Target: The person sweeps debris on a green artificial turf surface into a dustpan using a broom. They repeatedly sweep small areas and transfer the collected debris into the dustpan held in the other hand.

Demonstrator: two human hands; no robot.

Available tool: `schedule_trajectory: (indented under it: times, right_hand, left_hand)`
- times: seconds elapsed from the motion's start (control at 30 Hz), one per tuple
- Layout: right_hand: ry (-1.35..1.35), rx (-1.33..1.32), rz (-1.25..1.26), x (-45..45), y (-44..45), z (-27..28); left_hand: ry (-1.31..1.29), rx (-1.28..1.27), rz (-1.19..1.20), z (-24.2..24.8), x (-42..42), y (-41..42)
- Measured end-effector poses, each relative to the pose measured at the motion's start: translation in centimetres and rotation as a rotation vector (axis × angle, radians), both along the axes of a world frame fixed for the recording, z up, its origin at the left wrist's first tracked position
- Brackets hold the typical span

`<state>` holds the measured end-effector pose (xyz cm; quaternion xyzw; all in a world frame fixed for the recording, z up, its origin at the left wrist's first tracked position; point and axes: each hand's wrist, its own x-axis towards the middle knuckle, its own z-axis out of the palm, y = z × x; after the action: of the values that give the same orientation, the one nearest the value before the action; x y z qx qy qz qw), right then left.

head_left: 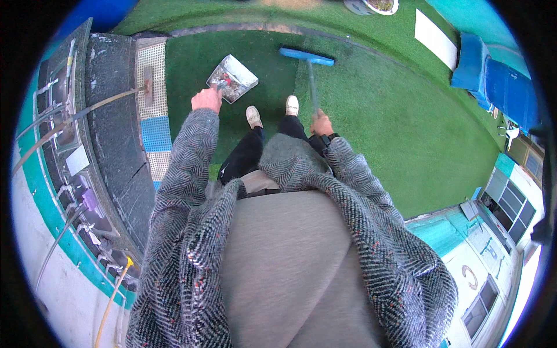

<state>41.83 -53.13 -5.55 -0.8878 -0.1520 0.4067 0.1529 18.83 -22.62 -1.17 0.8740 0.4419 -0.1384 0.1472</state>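
My left hand [206,100] grips the handle of a white long-handled dustpan [247,71] that rests on the green artificial turf in front of my left foot. Dirt and scraps, one of them red, lie inside the pan. In my right hand [322,123] is the pole of a push broom [312,82]. Its blue head [306,56] lies on the turf farther ahead, to the right of the dustpan and apart from it. My two light shoes [292,105] stand between the tools.
Along the left runs a row of metal sinks [100,209] with taps, behind a dark stone ledge [115,113]. A long wooden-handled tool [87,108] reaches across it onto white and blue perforated mats [156,132]. A white planter [383,6] and blue covered objects [507,82] stand ahead and right.
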Motion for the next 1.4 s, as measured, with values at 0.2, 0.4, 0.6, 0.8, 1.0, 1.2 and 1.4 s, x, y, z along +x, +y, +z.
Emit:
schedule_trajectory:
  times: [0.2, 0.4, 0.6, 0.8, 1.0, 1.2, 1.4]
  right_hand:
    - [0.689, 0.149, -0.33, 0.8, -0.6, 4.7]
    - [0.872, 0.119, -0.677, 2.4, -1.8, 8.8]
    - [0.695, 0.162, -0.599, 9.7, -3.8, 8.9]
    - [0.636, 0.307, -0.651, 16.5, -2.1, 5.6]
    - [0.6, 0.323, -0.626, 21.0, -1.6, 4.6]
    - [0.598, 0.328, -0.633, 22.2, -2.6, 1.1]
    - [0.227, 0.103, -0.052, 20.6, -3.4, -2.8]
  left_hand:
    - [0.029, 0.007, 0.015, 0.3, 0.6, 0.1]
    - [0.076, -0.028, 0.042, 0.6, 0.3, -0.3]
    - [0.059, -0.051, 0.174, 1.4, 0.3, -2.8]
    - [0.052, 0.012, 0.225, 3.2, 3.5, -6.2]
    - [0.023, 0.042, 0.265, 4.4, 8.9, -7.7]
    - [0.0, 0.024, 0.218, 2.6, 16.0, -6.7]
    - [0.048, -0.021, 0.111, 0.8, 23.0, -6.3]
